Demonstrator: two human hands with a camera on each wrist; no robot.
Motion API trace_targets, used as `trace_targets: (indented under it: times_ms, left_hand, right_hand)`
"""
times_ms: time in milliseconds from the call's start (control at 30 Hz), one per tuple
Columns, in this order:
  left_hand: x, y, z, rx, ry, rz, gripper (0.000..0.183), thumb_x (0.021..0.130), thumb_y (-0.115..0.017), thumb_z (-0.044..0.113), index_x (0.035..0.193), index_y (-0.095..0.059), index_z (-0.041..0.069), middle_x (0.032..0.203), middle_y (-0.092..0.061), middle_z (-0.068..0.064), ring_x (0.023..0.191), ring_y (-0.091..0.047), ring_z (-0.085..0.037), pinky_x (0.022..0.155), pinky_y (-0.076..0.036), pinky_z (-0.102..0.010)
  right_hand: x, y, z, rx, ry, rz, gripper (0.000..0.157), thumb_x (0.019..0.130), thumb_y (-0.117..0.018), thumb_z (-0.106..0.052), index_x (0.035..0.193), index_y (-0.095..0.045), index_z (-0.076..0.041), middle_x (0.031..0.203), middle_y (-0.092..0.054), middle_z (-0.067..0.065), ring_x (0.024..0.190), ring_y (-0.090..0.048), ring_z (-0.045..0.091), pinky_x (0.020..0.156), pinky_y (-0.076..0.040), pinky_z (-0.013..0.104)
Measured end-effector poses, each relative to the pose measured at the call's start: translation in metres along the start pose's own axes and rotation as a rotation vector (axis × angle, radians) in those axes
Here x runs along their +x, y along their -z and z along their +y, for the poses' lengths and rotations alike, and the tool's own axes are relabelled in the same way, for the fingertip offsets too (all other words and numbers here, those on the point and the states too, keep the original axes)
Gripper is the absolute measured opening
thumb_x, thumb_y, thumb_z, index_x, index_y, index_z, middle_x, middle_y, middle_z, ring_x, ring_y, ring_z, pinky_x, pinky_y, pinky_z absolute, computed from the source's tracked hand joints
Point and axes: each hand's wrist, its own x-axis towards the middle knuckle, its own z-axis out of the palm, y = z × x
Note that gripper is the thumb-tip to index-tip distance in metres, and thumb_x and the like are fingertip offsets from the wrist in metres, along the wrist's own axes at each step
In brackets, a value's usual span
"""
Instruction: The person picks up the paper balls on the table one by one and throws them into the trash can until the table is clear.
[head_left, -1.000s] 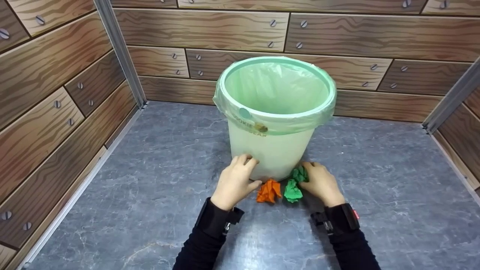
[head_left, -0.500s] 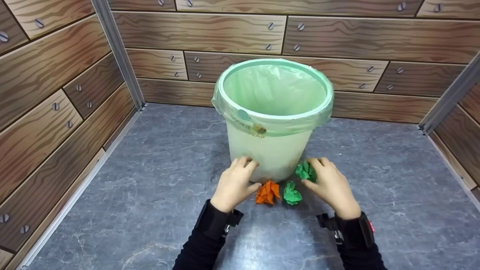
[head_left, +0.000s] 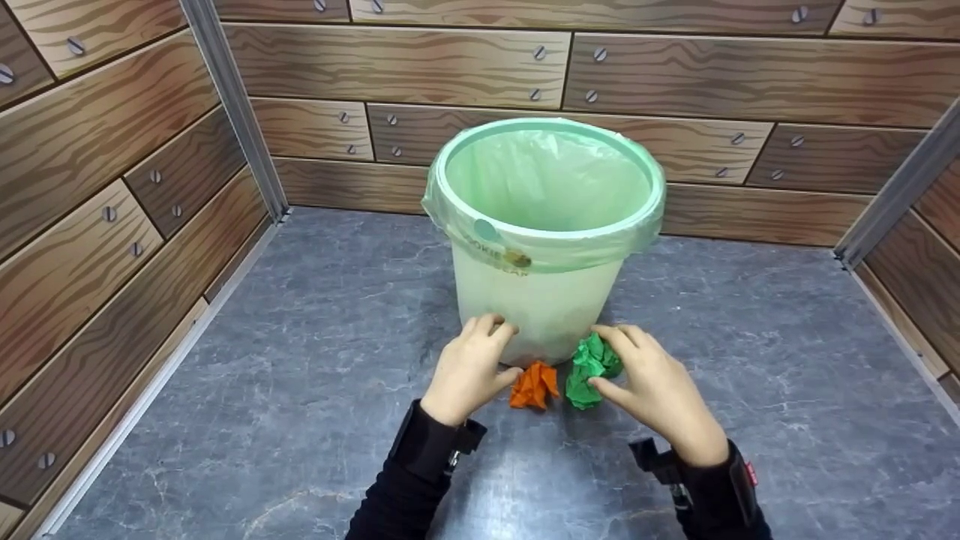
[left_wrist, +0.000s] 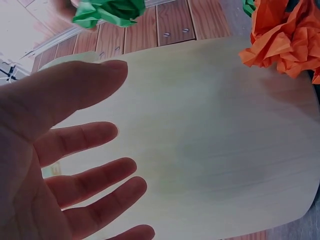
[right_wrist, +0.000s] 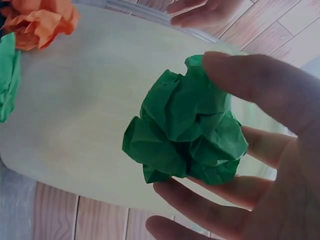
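Observation:
My right hand point(head_left: 660, 386) pinches a crumpled green paper ball point(right_wrist: 185, 135) between thumb and fingertips, at the bin's lower right side. A second green paper ball point(head_left: 580, 388) lies on the floor by the bin's foot, partly overlapped by the held one in the head view. To its left sits a crumpled orange paper ball point(head_left: 535, 385). My left hand point(head_left: 466, 373) stays in front of the bin's lower left side, fingers loosely spread and holding nothing, with its thumb beside the orange paper. The pale trash bin point(head_left: 536, 300) stands upright.
A green bag point(head_left: 555, 187) lines the bin, its edge folded over the rim. Underneath spreads a grey marbled floor point(head_left: 337, 330). Wood-patterned walls point(head_left: 390, 60) with metal corner strips enclose the back and both sides.
My right hand has drawn the held green ball away to the right from the other one, then brought it back left and toward me, over it. The left hand keeps its place.

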Motion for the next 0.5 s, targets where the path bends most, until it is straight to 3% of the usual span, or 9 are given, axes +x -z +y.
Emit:
trace_targets:
  times_ms: [133, 233, 500]
  left_hand:
    - [0.0, 0.002, -0.002, 0.0, 0.006, -0.001, 0.04, 0.07, -0.073, 0.027, 0.103, -0.057, 0.011, 0.103, -0.053, -0.009, 0.089, -0.051, -0.022, 0.062, -0.046, -0.028]
    - [0.001, 0.002, -0.003, -0.006, 0.01, 0.003, 0.04, 0.069, -0.073, 0.026, 0.103, -0.057, 0.011, 0.103, -0.053, -0.009, 0.088, -0.051, -0.022, 0.062, -0.046, -0.028]
    - [0.002, 0.002, -0.002, 0.0, 0.01, 0.002, 0.042, 0.067, -0.074, 0.026, 0.102, -0.058, 0.01, 0.102, -0.053, -0.009, 0.087, -0.051, -0.022, 0.062, -0.047, -0.028]
  right_hand:
    - [0.0, 0.003, -0.006, 0.014, 0.007, 0.005, 0.063, 0.07, -0.074, -0.022, 0.124, -0.046, -0.005, 0.114, -0.05, 0.015, 0.101, -0.049, 0.028, 0.078, -0.044, 0.044]
    - [-0.001, 0.006, -0.01, 0.031, 0.033, 0.063, 0.064, 0.07, -0.074, -0.021, 0.124, -0.046, -0.004, 0.115, -0.05, 0.015, 0.103, -0.049, 0.028, 0.08, -0.044, 0.043]
    - [-0.005, 0.019, -0.02, 0.131, 0.191, 0.379, 0.066, 0.067, -0.073, -0.017, 0.124, -0.045, -0.001, 0.116, -0.05, 0.017, 0.102, -0.049, 0.028, 0.085, -0.042, 0.039]
